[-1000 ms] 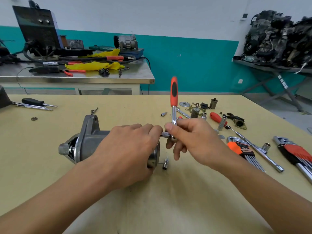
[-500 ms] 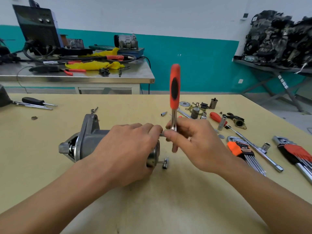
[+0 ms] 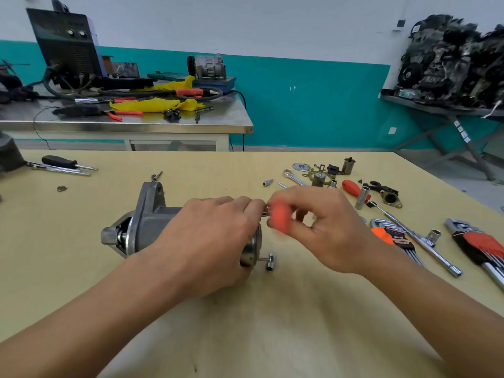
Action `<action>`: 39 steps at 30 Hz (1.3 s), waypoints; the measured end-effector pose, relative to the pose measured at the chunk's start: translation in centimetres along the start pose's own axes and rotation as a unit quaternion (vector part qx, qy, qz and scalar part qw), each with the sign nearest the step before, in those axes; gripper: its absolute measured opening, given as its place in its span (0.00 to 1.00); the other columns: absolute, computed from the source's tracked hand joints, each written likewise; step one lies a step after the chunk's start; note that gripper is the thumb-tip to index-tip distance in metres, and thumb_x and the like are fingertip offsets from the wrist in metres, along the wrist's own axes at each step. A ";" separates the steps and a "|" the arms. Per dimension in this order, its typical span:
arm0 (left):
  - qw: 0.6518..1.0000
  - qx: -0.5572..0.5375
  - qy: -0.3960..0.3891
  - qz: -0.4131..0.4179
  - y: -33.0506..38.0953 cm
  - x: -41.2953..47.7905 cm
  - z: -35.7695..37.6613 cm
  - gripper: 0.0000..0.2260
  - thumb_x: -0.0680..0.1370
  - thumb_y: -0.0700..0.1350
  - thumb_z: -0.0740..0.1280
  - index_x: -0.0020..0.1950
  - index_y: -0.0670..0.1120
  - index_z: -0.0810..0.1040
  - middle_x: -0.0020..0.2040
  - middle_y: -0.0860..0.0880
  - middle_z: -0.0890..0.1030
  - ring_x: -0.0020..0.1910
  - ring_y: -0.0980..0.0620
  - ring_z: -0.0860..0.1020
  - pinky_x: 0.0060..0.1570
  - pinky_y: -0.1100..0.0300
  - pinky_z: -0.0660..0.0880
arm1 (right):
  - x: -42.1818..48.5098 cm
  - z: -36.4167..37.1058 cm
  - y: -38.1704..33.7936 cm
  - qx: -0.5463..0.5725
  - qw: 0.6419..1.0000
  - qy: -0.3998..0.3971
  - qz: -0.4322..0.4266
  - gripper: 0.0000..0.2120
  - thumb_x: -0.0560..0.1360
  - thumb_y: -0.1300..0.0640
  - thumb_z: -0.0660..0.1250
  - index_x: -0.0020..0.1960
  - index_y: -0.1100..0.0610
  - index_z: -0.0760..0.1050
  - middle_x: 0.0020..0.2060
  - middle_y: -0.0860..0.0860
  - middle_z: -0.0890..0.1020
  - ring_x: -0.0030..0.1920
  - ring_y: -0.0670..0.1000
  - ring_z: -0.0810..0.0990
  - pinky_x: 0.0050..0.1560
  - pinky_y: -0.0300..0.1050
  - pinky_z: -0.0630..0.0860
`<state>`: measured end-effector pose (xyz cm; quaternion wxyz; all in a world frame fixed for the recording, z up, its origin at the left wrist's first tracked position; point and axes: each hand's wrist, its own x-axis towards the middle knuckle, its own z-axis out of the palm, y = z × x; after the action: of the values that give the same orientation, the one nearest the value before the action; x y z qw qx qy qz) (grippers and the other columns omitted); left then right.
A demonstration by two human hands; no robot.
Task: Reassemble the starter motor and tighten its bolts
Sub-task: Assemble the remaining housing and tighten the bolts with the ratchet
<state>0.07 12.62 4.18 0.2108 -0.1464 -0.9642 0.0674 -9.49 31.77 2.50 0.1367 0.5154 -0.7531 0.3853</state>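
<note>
The grey starter motor (image 3: 148, 214) lies on its side on the yellow table (image 3: 272, 323), nose to the left. My left hand (image 3: 210, 238) wraps over its body and grips it. My right hand (image 3: 321, 225) is just right of the motor's rear end, fingers curled round the ratchet wrench, whose orange handle (image 3: 281, 216) is blurred and points toward me. The wrench head is hidden between my hands. A long bolt with a small socket (image 3: 271, 261) sticks out of the rear cover low down.
Loose parts, sockets and an orange-handled screwdriver (image 3: 351, 186) lie at the back right. Hex key sets (image 3: 392, 238) (image 3: 482, 246) and a T-bar wrench (image 3: 425, 241) are on the right. Screwdrivers (image 3: 62, 163) lie far left. A steel bench (image 3: 131, 124) stands behind.
The ratchet handle stood upright before; it has now swung down toward me and is blurred by motion. My left hand has stayed on the motor.
</note>
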 end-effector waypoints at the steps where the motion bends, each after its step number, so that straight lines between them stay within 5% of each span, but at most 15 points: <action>1: 1.000 0.003 0.005 -0.003 0.0 0.0 0.0 0.19 0.72 0.58 0.66 0.60 0.56 0.69 0.49 0.56 0.78 0.45 0.52 0.77 0.36 0.58 0.70 | 0.0 -0.1 0.3 -0.045 0.998 -0.004 -0.048 0.08 0.76 0.58 0.72 0.54 0.59 0.82 0.46 0.47 0.84 0.46 0.47 0.81 0.48 0.40 0.77; 3: 1.000 0.006 0.005 -0.001 0.0 0.0 0.1 0.20 0.71 0.58 0.68 0.60 0.54 0.69 0.48 0.56 0.78 0.45 0.52 0.78 0.35 0.57 0.68 | -0.3 0.0 0.5 -0.022 0.999 -0.001 -0.040 0.08 0.75 0.61 0.74 0.54 0.58 0.82 0.45 0.46 0.84 0.45 0.48 0.82 0.48 0.41 0.78; 5: 1.000 0.004 -0.001 0.006 0.0 0.1 0.1 0.22 0.70 0.58 0.68 0.61 0.54 0.69 0.49 0.56 0.78 0.45 0.52 0.77 0.36 0.59 0.67 | 0.1 0.4 -0.6 0.130 0.986 0.012 0.101 0.05 0.77 0.55 0.71 0.50 0.56 0.83 0.38 0.47 0.84 0.37 0.51 0.83 0.39 0.39 0.78; 8: 1.000 0.005 0.001 0.007 0.0 0.1 0.1 0.25 0.70 0.59 0.69 0.63 0.54 0.68 0.51 0.55 0.78 0.46 0.53 0.76 0.37 0.59 0.70 | 1.3 1.2 -2.0 0.267 0.897 0.038 0.349 0.18 0.78 0.44 0.66 0.46 0.58 0.81 0.30 0.52 0.83 0.23 0.50 0.76 0.27 0.38 0.71; 10: 1.000 0.009 -0.001 0.010 0.1 0.0 0.1 0.28 0.70 0.60 0.68 0.67 0.54 0.65 0.52 0.55 0.78 0.48 0.52 0.77 0.38 0.58 0.71 | 1.5 1.4 -2.2 0.299 0.865 0.037 0.402 0.19 0.79 0.41 0.64 0.44 0.57 0.80 0.29 0.53 0.82 0.22 0.50 0.74 0.25 0.38 0.69; 14: 1.000 0.013 -0.006 0.018 0.0 0.0 -0.2 0.27 0.71 0.60 0.68 0.67 0.55 0.63 0.51 0.55 0.77 0.46 0.52 0.77 0.37 0.59 0.67 | 0.6 0.5 -1.4 0.172 0.972 0.027 0.159 0.07 0.79 0.54 0.68 0.48 0.55 0.83 0.38 0.50 0.85 0.35 0.50 0.84 0.35 0.40 0.78; 17: 1.000 0.005 -0.004 0.013 -0.1 0.0 -0.2 0.23 0.72 0.59 0.66 0.63 0.55 0.64 0.51 0.56 0.76 0.46 0.52 0.76 0.38 0.58 0.71 | -0.1 -0.1 -0.3 0.058 0.998 0.000 0.006 0.11 0.75 0.61 0.73 0.57 0.57 0.83 0.49 0.49 0.87 0.48 0.49 0.85 0.48 0.48 0.81; 20: 1.000 0.001 -0.001 0.014 -0.1 0.0 -0.1 0.23 0.72 0.61 0.67 0.62 0.55 0.63 0.51 0.56 0.75 0.47 0.53 0.75 0.39 0.59 0.70 | 0.3 0.1 -1.3 0.189 0.968 0.021 0.163 0.11 0.73 0.51 0.72 0.54 0.53 0.84 0.41 0.46 0.87 0.41 0.49 0.86 0.41 0.37 0.79; 23: 1.000 0.005 0.003 0.013 -0.1 0.1 0.0 0.26 0.73 0.62 0.66 0.66 0.55 0.62 0.54 0.56 0.76 0.50 0.53 0.75 0.42 0.58 0.72 | 1.6 1.1 -2.3 0.243 0.900 0.036 0.361 0.20 0.78 0.41 0.65 0.46 0.59 0.81 0.30 0.52 0.84 0.25 0.52 0.81 0.26 0.38 0.71; 25: 1.000 0.007 0.003 0.009 -0.2 0.1 0.1 0.26 0.73 0.62 0.65 0.67 0.55 0.63 0.55 0.56 0.76 0.51 0.53 0.76 0.44 0.57 0.74 | 1.8 1.4 -2.6 0.262 0.872 0.021 0.414 0.23 0.80 0.39 0.61 0.45 0.60 0.77 0.28 0.53 0.82 0.23 0.52 0.78 0.25 0.40 0.68; 32: 1.000 0.000 -0.007 0.001 -0.2 0.0 0.0 0.25 0.72 0.61 0.66 0.66 0.55 0.64 0.54 0.56 0.76 0.50 0.52 0.76 0.42 0.56 0.73 | -0.3 -1.2 -1.4 0.109 0.972 -0.059 0.199 0.05 0.79 0.52 0.67 0.53 0.49 0.81 0.42 0.47 0.86 0.44 0.47 0.85 0.41 0.40 0.80; 35: 1.000 -0.001 -0.011 0.000 -0.2 0.0 -0.2 0.23 0.72 0.60 0.65 0.64 0.55 0.66 0.53 0.56 0.77 0.49 0.51 0.76 0.41 0.56 0.72 | -0.9 -1.3 -0.9 0.004 0.994 -0.038 0.101 0.16 0.77 0.57 0.71 0.59 0.39 0.78 0.51 0.42 0.85 0.53 0.44 0.82 0.48 0.43 0.80; 39: 1.000 -0.006 -0.013 -0.003 -0.2 0.0 -0.3 0.23 0.71 0.60 0.66 0.63 0.56 0.66 0.52 0.56 0.76 0.48 0.52 0.76 0.39 0.57 0.71 | -0.6 -0.5 -1.4 0.171 0.968 -0.029 0.183 0.11 0.74 0.51 0.71 0.55 0.42 0.81 0.43 0.46 0.86 0.43 0.46 0.84 0.43 0.40 0.80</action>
<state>0.12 12.43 4.47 0.1973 -0.1443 -0.9676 0.0632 -8.13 32.32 3.07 -0.0476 0.3954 -0.7613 0.5116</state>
